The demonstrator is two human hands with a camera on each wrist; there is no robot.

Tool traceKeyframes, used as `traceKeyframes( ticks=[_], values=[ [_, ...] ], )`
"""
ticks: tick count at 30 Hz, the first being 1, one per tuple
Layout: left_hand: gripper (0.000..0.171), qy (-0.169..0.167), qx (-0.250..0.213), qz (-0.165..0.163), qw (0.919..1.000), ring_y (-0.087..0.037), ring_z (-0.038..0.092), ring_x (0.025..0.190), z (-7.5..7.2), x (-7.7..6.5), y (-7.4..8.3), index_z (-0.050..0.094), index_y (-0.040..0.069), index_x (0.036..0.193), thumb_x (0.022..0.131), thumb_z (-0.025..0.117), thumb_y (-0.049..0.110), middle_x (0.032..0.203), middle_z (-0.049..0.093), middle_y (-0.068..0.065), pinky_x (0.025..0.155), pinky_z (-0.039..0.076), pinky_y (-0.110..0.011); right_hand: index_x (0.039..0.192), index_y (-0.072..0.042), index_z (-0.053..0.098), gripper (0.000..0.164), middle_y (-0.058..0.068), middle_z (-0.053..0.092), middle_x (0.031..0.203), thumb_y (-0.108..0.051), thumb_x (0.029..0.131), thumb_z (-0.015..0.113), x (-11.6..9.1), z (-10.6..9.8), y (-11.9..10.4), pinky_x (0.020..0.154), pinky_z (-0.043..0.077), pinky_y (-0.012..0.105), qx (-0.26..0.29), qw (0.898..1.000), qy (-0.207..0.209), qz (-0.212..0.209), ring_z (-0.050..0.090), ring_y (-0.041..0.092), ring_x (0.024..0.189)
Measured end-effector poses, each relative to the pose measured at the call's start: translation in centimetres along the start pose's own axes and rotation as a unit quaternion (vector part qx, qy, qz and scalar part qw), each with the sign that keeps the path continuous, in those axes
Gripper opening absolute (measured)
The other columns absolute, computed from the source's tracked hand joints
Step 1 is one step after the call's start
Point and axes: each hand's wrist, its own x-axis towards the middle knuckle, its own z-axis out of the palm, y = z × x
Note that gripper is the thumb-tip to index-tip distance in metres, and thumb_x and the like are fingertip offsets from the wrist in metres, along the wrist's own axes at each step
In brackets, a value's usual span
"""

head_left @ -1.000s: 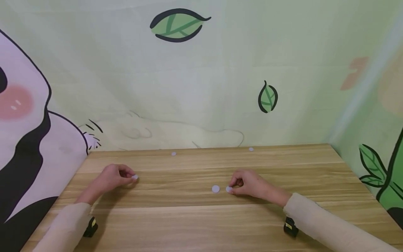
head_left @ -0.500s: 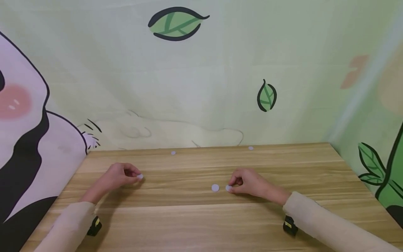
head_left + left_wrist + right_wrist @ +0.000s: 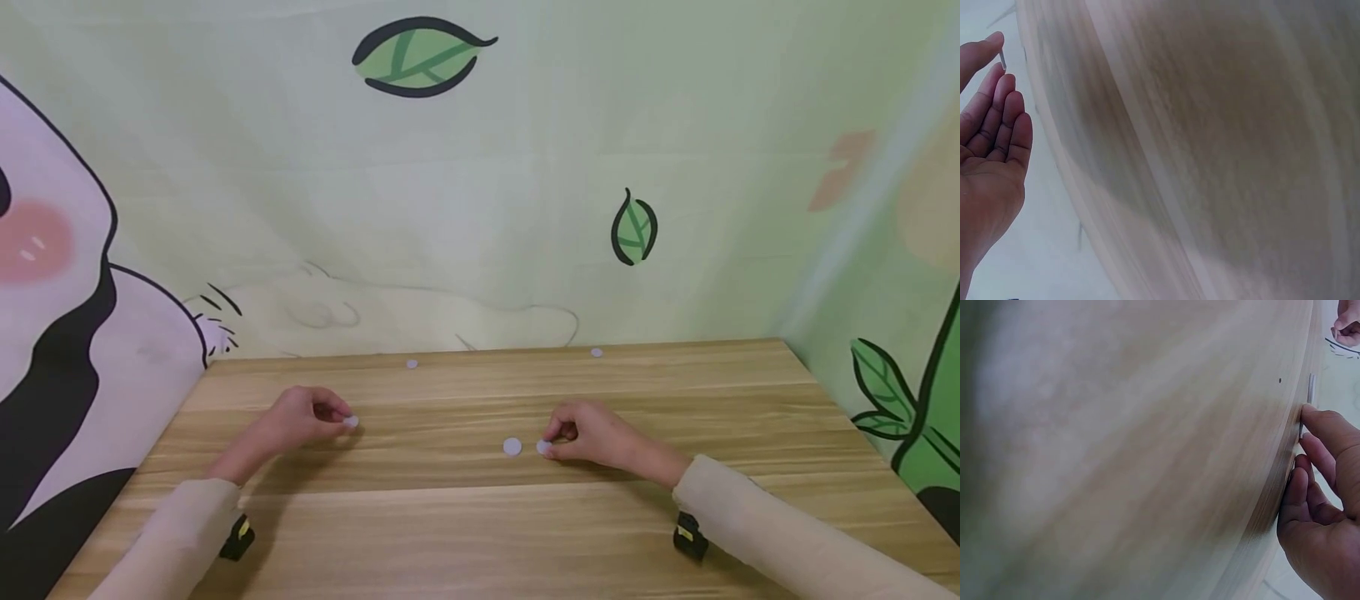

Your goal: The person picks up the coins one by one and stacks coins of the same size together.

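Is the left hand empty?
No, the head view shows the left hand pinching a small white disc.

From the left hand (image 3: 303,417), bare table (image 3: 435,525) gives passage toward three o'clock until a loose disc (image 3: 512,447) (thin, so only a low hurdle), with the right hand (image 3: 592,437) blocking just past it. A wall (image 3: 480,208) closes off twelve o'clock; between the sleeves (image 3: 180,533), six o'clock offers wide room.
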Motion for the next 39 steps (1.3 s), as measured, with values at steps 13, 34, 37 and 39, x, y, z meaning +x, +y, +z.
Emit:
traceKeyframes(
  ticks=[13,34,37,39],
  values=[
    [0.020,-0.012,-0.009,0.015,0.9998,-0.016,0.060,0.083,1.3,0.2,1.4,0.074,0.007,0.095,0.085,0.084,0.022,0.087,0.069,-0.001,0.068,0.051,-0.025,0.086,-0.016,0.076,0.009,-0.005,0.061,0.079,-0.022,0.087,0.083,-0.1,0.0,-0.2,0.065,0.043,0.021,0.005,1.000,-0.002,-0.001,0.050,0.010,0.073],
    [0.016,-0.028,-0.021,0.067,0.9971,-0.015,0.062,0.081,2.3,0.3,3.7,0.074,0.008,0.093,0.084,0.084,0.017,0.085,0.069,0.002,0.067,0.052,-0.024,0.087,-0.015,0.076,0.009,-0.005,0.062,0.081,-0.020,0.087,0.083,-0.1,-0.2,-0.4,0.066,0.044,0.021,0.002,1.000,-0.006,0.005,0.051,0.010,0.074],
    [0.015,-0.025,-0.023,0.072,0.9969,-0.015,0.061,0.080,2.3,0.3,3.9,0.074,0.008,0.092,0.083,0.084,0.016,0.084,0.069,0.002,0.066,0.051,-0.024,0.087,-0.015,0.076,0.009,-0.005,0.062,0.081,-0.020,0.087,0.083,-0.1,-0.2,-0.4,0.066,0.044,0.021,0.003,1.000,-0.006,0.006,0.050,0.010,0.074],
    [0.016,-0.025,-0.026,0.073,0.9967,-0.016,0.061,0.080,2.3,0.3,4.0,0.074,0.007,0.093,0.083,0.084,0.015,0.084,0.069,0.001,0.066,0.051,-0.024,0.087,-0.014,0.076,0.009,-0.005,0.062,0.082,-0.020,0.087,0.083,-0.1,-0.2,-0.5,0.066,0.044,0.021,0.004,1.000,-0.007,0.007,0.050,0.010,0.074]
  ],
)
